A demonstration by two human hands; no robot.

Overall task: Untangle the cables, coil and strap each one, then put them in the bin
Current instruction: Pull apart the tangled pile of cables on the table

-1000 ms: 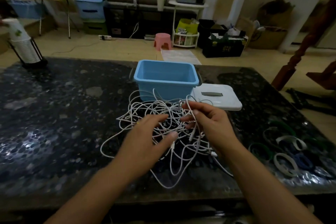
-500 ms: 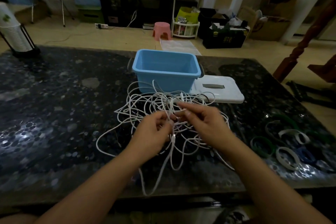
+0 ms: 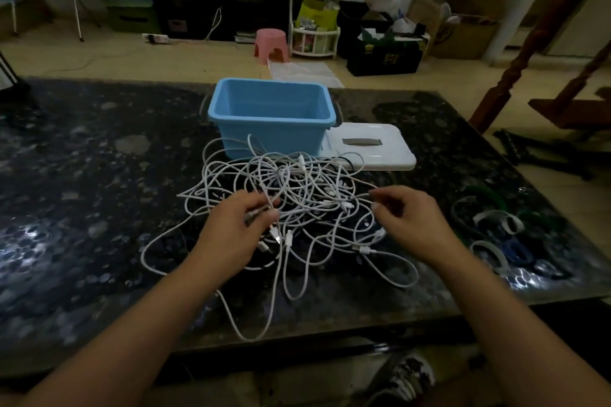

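Observation:
A tangle of white cables (image 3: 297, 188) lies on the dark speckled table, just in front of an empty light-blue bin (image 3: 271, 116). My left hand (image 3: 238, 228) pinches a strand with a connector at the near left side of the tangle. My right hand (image 3: 406, 218) is at the tangle's right edge, its fingers curled and pinching a thin strand that runs back into the pile. One cable loop hangs toward the table's front edge. Several looped straps (image 3: 496, 231), white, green and blue, lie to the right.
The bin's white lid (image 3: 370, 149) lies flat to the right of the bin. The table (image 3: 99, 175) stretches wide to the left. Beyond it are a pink stool (image 3: 271, 44), crates and boxes on the floor. A shoe (image 3: 403, 377) shows below the front edge.
My hands were close together over the middle of the tangle. They have drawn apart, the right hand moving out to the right with a strand, and the tangle has spread wider.

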